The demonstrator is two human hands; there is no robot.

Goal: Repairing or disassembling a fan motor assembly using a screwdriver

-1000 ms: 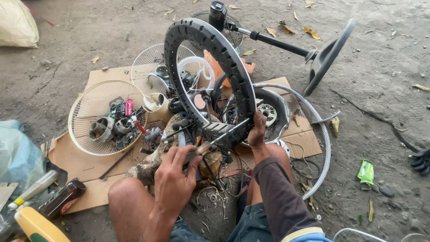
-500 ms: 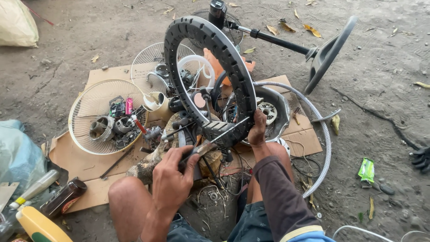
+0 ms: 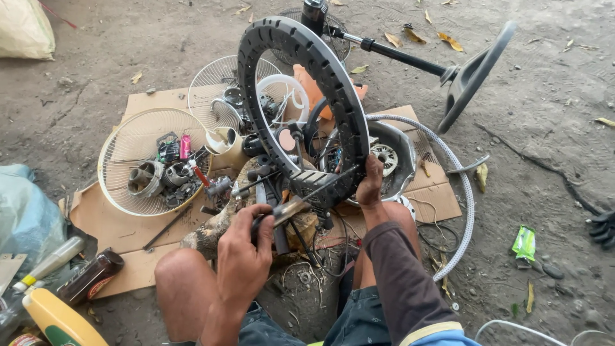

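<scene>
Black plastic ring (image 3: 301, 96), stiff, light, stands upright on cardboard (image 3: 128, 224); my right hand (image 3: 371, 182) clasps its lower rim, my left hand (image 3: 246, 253) clenches a screwdriver (image 3: 301, 202) at its base.

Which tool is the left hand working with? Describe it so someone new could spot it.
Start at the big dark ring housing standing upright over the cardboard sheet. At its bottom edge, beside the right hand steadying it, a screwdriver runs from the left hand up into the ring's base. Unlike the loose parts in the fan guard, it is a long thin shaft with a pale handle, and gripped.
</scene>
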